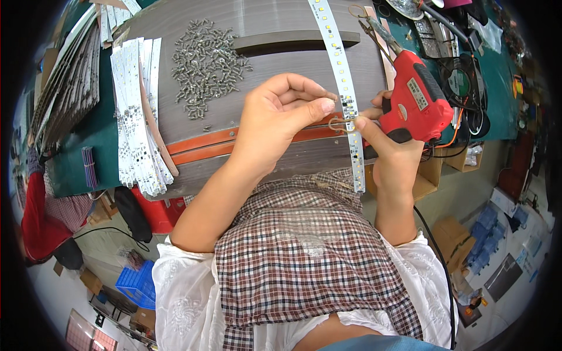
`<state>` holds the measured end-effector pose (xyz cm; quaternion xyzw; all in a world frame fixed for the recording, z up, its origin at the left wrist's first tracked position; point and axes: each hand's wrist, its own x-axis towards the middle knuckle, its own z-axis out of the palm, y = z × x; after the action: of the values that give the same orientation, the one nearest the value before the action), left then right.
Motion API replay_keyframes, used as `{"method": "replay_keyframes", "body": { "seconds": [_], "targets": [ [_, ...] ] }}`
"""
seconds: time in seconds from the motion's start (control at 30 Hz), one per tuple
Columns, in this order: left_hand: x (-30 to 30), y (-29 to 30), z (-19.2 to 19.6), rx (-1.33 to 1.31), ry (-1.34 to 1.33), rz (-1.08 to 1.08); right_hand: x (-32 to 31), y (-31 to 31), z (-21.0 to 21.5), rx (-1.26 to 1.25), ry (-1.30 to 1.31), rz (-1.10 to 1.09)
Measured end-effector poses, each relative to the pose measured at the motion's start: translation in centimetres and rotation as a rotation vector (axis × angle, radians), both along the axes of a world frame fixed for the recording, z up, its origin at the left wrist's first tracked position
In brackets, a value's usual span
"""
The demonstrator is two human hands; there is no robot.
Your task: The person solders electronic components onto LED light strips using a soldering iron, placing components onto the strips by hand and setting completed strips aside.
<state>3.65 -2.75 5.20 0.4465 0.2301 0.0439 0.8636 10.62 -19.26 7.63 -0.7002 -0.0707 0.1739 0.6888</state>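
My left hand point(272, 120) is closed, thumb and forefinger pinched beside a narrow white LED strip board point(335, 50); what sits between the fingertips is too small to name. Close to the board's other edge, my right hand point(383, 143) is wrapped round a red soldering gun point(413, 96), its tip pointing away from me. The right thumb and forefinger also pinch a thin brownish loop point(336, 124) that crosses the board. The board runs lengthwise over the worktop, its near end overhanging by my checked apron. A dark bar point(281, 42) lies crosswise beneath its far part.
Loose small metal screws point(205, 64) form a pile left of the hands. Stacked LED boards point(132, 105) lie farther left, with another bundle point(70, 88) beyond. Orange rails point(199, 143) cross the grey worktop point(263, 17). A black fan point(458, 82) and cables crowd the right.
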Motion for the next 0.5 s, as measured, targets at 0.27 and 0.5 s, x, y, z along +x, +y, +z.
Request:
{"method": "replay_keyframes", "body": {
  "seconds": [0.27,0.5],
  "targets": [
    [-0.17,0.02,-0.57,-0.024,0.003,-0.002,-0.31,0.11,-0.03,-0.019,0.041,0.022],
    [-0.17,0.15,-0.53,-0.041,0.021,-0.034,-0.36,0.06,-0.16,0.021,0.086,0.055]
  ]
}}
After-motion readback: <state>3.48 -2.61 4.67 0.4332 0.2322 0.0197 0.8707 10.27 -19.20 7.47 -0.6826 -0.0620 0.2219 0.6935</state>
